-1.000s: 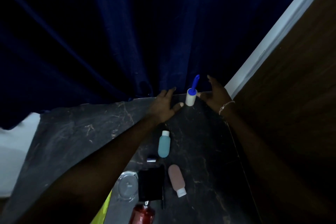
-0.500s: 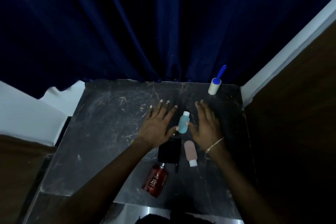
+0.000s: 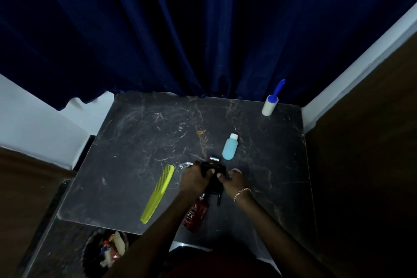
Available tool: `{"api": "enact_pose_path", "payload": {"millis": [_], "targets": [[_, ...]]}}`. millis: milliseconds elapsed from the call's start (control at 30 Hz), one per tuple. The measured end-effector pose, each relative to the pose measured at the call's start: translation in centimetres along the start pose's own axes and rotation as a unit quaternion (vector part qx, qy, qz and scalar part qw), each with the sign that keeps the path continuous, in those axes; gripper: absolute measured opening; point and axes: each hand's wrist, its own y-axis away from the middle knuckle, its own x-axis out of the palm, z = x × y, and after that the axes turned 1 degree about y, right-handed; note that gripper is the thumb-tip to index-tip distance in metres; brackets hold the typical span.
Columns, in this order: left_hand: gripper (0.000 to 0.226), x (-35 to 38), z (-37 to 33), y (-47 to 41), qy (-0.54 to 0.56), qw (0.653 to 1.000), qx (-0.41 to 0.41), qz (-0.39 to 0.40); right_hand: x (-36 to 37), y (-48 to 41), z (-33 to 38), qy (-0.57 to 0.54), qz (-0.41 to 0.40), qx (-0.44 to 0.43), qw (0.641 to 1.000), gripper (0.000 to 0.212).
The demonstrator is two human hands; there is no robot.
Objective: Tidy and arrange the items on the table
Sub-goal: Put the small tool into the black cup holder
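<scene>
Head view: both hands [image 3: 198,179] grip black pouch [image 3: 215,170].

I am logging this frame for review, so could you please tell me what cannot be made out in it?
- Black item, head view: both hands, left hand and right hand, cover it; too dark to identify.
- Red bottle: left forearm hides part; label too small to read.
- Clear glass dish: mostly behind the left hand.
- Bin contents: dim, blurred.

Dim room: faint sheen on the dark marble-patterned tabletop [image 3: 140,142]; behind it deep-blue curtain folds [image 3: 203,29] sink into black, wide-angle bending walls at its sides.
</scene>
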Motion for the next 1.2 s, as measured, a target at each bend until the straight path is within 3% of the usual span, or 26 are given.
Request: {"api": "enact_pose_path", "payload": {"millis": [267,467,500,600,700,800,867,967,1100,1200], "targets": [[0.044,-0.4,0.2,0.5,0.091,0.995,-0.048,0.004,0.4,0.1,-0.8,-0.033,0.048,0.003,0.998,0.02],[0.031,-1.6,1.2,2.5,0.222,0.975,-0.009,-0.013,-0.4,1.6,-0.1,-0.041,0.045,-0.052,0.997,0.033],[0.036,-2.0,1.4,2.7,0.238,0.971,-0.003,-0.012,-0.4,2.0,0.1,-0.035,0.042,-0.069,0.996,0.032],[0.082,-3.3,1.8,2.9,0.262,0.965,0.004,-0.023,-0.2,3.0,0.6,-0.039,0.045,-0.113,0.992,0.033],[0.096,-4.3,2.5,3.3,0.305,0.952,-0.002,-0.02,-0.2,3.6,1.0,-0.056,0.043,-0.132,0.989,0.037],[0.091,-5.1,3.6,3.6,0.302,0.953,0.016,-0.027,-0.3,3.3,1.1,-0.033,-0.022,-0.096,0.995,0.029],[0.092,-5.5,4.3,3.9,0.302,0.952,0.022,-0.032,-0.4,3.2,0.8,0.061,-0.082,-0.065,0.993,0.018],[0.098,-6.4,5.3,4.6,0.294,0.955,0.028,-0.034,0.5,3.6,1.0,0.153,-0.103,-0.036,0.982,0.011],[0.095,-7.7,6.5,5.1,0.263,0.963,0.046,-0.034,3.0,3.2,1.1,0.146,-0.102,0.013,0.984,0.036],[0.088,-8.5,7.2,5.2,0.257,0.964,0.06,-0.025,4.5,3.2,1.3,0.203,-0.102,0.03,0.973,0.04]]}}
